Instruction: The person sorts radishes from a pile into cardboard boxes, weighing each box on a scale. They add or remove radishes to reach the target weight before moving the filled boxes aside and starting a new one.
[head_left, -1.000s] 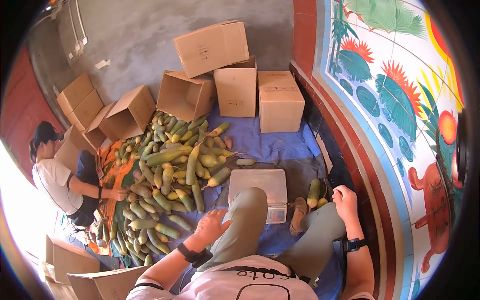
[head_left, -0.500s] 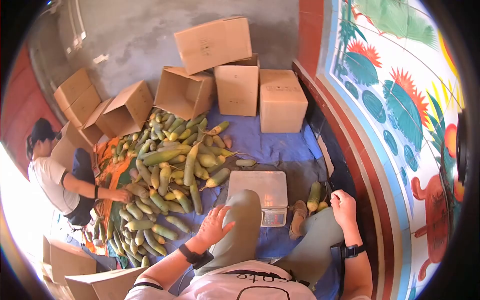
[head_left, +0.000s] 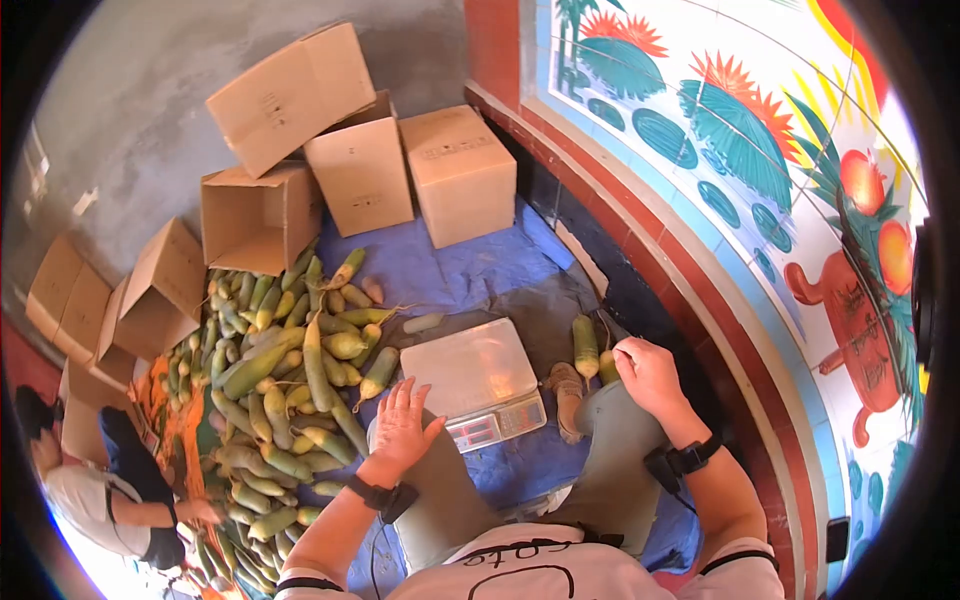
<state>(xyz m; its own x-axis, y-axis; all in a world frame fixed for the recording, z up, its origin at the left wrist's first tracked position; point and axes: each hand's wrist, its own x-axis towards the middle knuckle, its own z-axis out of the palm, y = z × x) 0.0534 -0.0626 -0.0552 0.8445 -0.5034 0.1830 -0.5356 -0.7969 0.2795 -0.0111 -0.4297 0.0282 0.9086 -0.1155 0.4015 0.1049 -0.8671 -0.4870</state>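
My left hand [head_left: 403, 425] lies palm down at my left knee, fingers spread, holding nothing. My right hand [head_left: 648, 375] is loosely curled above my right knee, with nothing visible in it. Between my knees stands a digital scale [head_left: 465, 370] with a bare metal plate and a lit display on its near side. Two green radishes [head_left: 585, 347] lie just beyond my right hand, partly hidden by it. A large heap of long green radishes [head_left: 275, 400] spreads to the left of my left hand. One small pale radish [head_left: 423, 323] lies behind the scale.
Cardboard boxes [head_left: 460, 180] stand along the back wall, one tilted on top of others; an open box [head_left: 255, 215] lies on its side. At left, another person [head_left: 95, 500] reaches into the heap. A blue tarp [head_left: 440, 265] covers the floor. A painted tile wall [head_left: 700, 160] runs along the right.
My view has turned to the right, so the heap and boxes sit further left. More of the scale's display shows. My hands keep nearly the same poses at my knees.
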